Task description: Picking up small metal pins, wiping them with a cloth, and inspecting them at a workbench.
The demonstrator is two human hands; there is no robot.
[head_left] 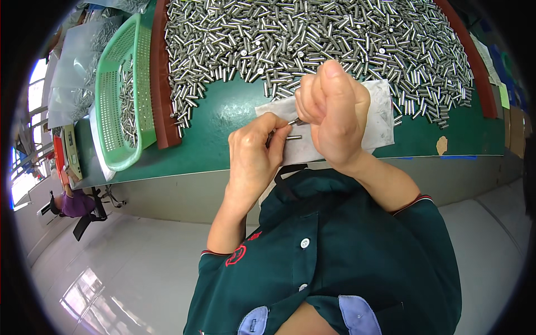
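My left hand [254,146] is closed, its thumb and fingers pinching small shiny metal pins. One metal pin [294,137] juts out to the right past the thumb. Just above it, another short pin [295,121] spans the small gap between my left fingertips and my right hand [338,114]. The right hand makes a fist with its thumb on top, and what lies inside its curled fingers is hidden. Both hands are over a white, smudged sheet [379,114] on the green table, close to its front edge.
A large heap of metal pins [312,33] covers the far table between two red-brown rails [162,84] [474,61]. At left stands a green perforated basket [103,106] holding more pins. Clear plastic bags [78,67] lie beyond it. A person in purple [77,204] sits farther left.
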